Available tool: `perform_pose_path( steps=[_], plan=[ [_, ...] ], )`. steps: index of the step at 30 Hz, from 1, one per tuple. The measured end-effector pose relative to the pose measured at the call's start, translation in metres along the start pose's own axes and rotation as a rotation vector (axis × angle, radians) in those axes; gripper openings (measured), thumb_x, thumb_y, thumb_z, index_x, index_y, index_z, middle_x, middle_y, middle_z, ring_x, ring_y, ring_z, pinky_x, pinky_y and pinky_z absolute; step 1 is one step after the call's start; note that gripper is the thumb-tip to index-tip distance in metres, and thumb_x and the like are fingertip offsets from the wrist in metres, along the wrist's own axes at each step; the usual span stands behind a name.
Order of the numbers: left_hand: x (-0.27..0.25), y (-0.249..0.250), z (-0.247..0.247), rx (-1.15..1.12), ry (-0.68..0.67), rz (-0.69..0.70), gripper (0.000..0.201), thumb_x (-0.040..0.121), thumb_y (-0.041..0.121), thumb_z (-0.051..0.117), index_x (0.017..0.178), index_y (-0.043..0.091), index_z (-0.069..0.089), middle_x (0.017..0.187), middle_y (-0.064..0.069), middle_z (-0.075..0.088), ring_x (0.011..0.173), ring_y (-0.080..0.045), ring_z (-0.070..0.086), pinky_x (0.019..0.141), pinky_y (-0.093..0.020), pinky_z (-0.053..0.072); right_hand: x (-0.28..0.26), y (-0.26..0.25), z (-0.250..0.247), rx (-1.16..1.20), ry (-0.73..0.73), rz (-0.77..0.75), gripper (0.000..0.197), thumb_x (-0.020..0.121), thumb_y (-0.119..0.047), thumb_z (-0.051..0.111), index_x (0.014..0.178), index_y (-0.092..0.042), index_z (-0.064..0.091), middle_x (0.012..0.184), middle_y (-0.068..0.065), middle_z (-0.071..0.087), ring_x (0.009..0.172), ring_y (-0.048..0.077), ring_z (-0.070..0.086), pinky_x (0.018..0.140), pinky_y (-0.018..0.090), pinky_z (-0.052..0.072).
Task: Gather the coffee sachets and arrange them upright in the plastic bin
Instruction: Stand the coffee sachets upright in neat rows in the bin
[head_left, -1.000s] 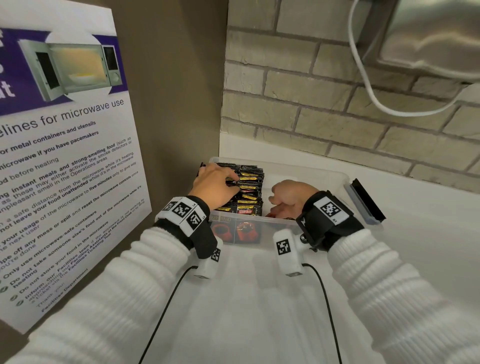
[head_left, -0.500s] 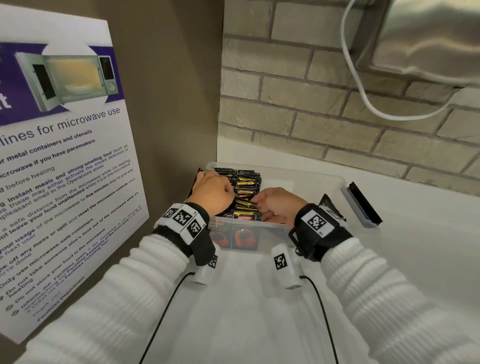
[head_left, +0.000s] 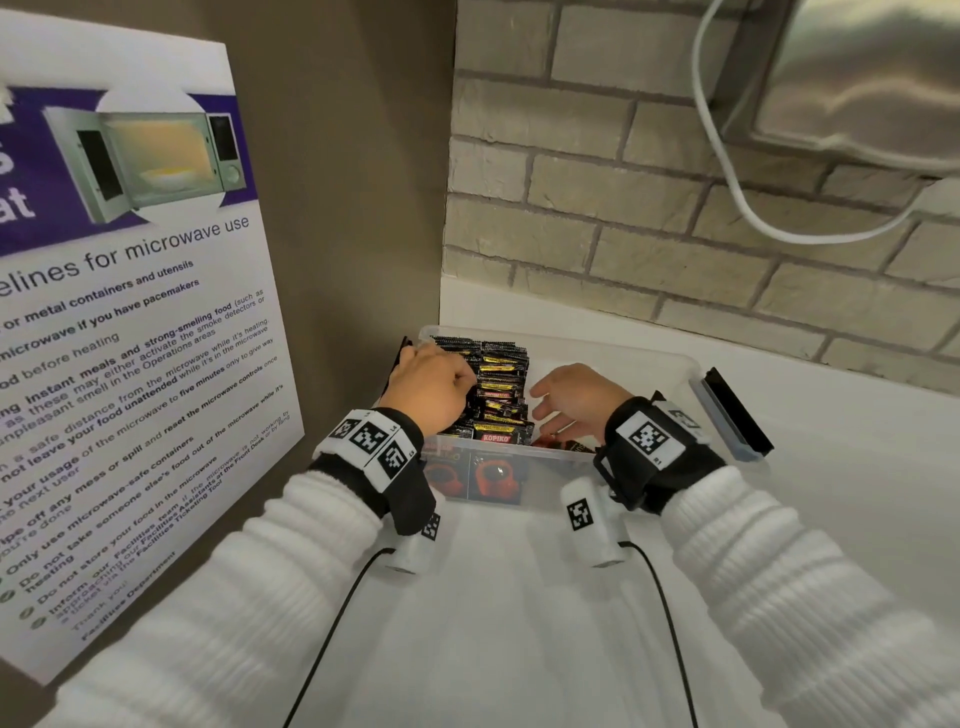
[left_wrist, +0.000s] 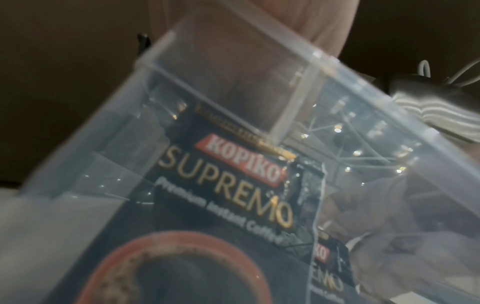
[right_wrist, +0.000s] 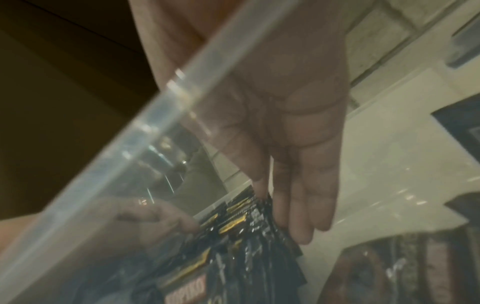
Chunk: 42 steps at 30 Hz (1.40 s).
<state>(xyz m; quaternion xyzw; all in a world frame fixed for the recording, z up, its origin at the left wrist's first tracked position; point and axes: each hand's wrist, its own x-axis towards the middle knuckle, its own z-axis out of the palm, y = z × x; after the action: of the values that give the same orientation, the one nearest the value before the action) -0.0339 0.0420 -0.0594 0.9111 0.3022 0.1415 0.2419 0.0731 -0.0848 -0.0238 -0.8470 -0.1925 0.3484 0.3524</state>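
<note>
Upright sachets (head_left: 501, 395) stand between left hand (head_left: 434, 387) and right hand (head_left: 574, 400).

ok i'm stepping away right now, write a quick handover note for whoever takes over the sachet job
Left hand: fingers curled on the row of upright sachets, on the left side of the plastic bin.
Right hand: fingers straight, holding nothing, beside the row's right side.
Done: a packed row stands upright in the bin.
Left: a loose sachet lies in the bin under the right hand; stand it up with the rest. The bin's right part has room.
</note>
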Motion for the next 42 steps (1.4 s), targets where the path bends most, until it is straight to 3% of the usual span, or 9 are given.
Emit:
perform_pose_path(
  steps=[4,6,10,17,22,26,30,35,42],
  plan=[
    [0.003,0.001,0.000,-0.009,-0.007,-0.025,0.033,0.094,0.011,0.037,0.111,0.025,0.062,0.126,-0.006,0.048,0.124,-0.026,0.030,0.101,-0.039,0.032,0.003,0.011,-0.010,0.041,-0.010,0.015,0.036,0.094,-0.001,0.043,0.128,0.009,0.046,0.094,0.019,0.059,0.070,0.023,0.059,0.078,0.034,0.055],
    [0.002,0.002,-0.001,-0.025,-0.006,-0.037,0.036,0.094,0.008,0.036,0.113,0.024,0.061,0.127,-0.006,0.047,0.125,-0.026,0.030,0.103,-0.039,0.032,0.001,0.012,-0.006,0.083,-0.090,0.058,0.031,0.093,0.005,0.039,0.123,0.009,0.048,0.078,0.015,0.053,0.065,0.022,0.053,0.063,0.026,0.055],
    [0.000,0.004,-0.003,-0.036,-0.016,-0.048,0.038,0.093,0.004,0.037,0.118,0.021,0.060,0.132,-0.008,0.044,0.131,-0.027,0.026,0.107,-0.040,0.029,-0.003,0.010,0.003,0.237,-0.149,0.168,0.024,0.099,-0.004,0.033,0.078,-0.007,0.042,0.073,0.012,0.041,0.069,0.027,0.046,0.051,0.033,0.049],
    [0.002,0.004,-0.003,-0.051,-0.024,-0.066,0.042,0.090,0.000,0.036,0.120,0.020,0.059,0.135,-0.011,0.042,0.135,-0.030,0.022,0.112,-0.044,0.026,0.005,0.010,0.011,0.512,-0.373,0.171,0.063,0.096,-0.053,0.020,0.108,-0.001,0.054,0.108,0.017,0.061,0.082,0.026,0.058,0.066,0.037,0.048],
    [0.001,0.002,-0.003,-0.039,-0.025,-0.004,0.032,0.092,0.016,0.042,0.111,0.033,0.062,0.139,-0.004,0.040,0.134,-0.025,0.019,0.111,-0.040,0.018,-0.004,0.005,0.013,0.626,-0.362,0.158,0.069,0.096,-0.054,0.016,0.121,-0.001,0.051,0.093,0.018,0.061,0.081,0.028,0.059,0.060,0.037,0.053],
    [0.001,0.011,-0.009,0.159,-0.089,0.121,0.022,0.094,0.039,0.046,0.102,0.039,0.066,0.142,0.006,0.038,0.138,-0.021,0.013,0.111,-0.057,-0.005,-0.005,0.004,0.017,0.647,-0.336,0.145,0.067,0.098,-0.051,0.018,0.135,0.000,0.042,0.100,0.019,0.061,0.081,0.028,0.058,0.065,0.039,0.046],
    [0.015,0.035,-0.025,0.389,-0.282,0.338,0.026,0.096,0.035,0.042,0.099,0.031,0.068,0.105,0.013,0.062,0.110,-0.013,0.047,0.098,-0.042,0.020,-0.002,0.005,0.016,0.675,-0.341,0.131,0.068,0.098,-0.051,0.016,0.135,-0.001,0.041,0.133,0.020,0.052,0.086,0.028,0.058,0.068,0.039,0.047],
    [0.025,0.054,-0.017,0.540,-0.469,0.404,0.028,0.095,0.019,0.047,0.116,0.024,0.065,0.117,0.006,0.063,0.112,-0.017,0.052,0.105,-0.040,0.029,0.003,0.006,0.015,0.714,-0.349,0.149,0.070,0.097,-0.054,0.017,0.133,0.000,0.042,0.112,0.019,0.060,0.089,0.029,0.058,0.068,0.039,0.047],
    [0.025,0.054,-0.009,0.528,-0.376,0.398,0.028,0.089,0.002,0.051,0.110,0.015,0.066,0.112,-0.002,0.064,0.108,-0.020,0.055,0.098,-0.036,0.036,0.011,0.007,0.016,0.719,-0.339,0.184,0.075,0.094,-0.060,0.016,0.133,-0.003,0.044,0.098,0.017,0.060,0.083,0.028,0.058,0.067,0.042,0.047]
  ],
)
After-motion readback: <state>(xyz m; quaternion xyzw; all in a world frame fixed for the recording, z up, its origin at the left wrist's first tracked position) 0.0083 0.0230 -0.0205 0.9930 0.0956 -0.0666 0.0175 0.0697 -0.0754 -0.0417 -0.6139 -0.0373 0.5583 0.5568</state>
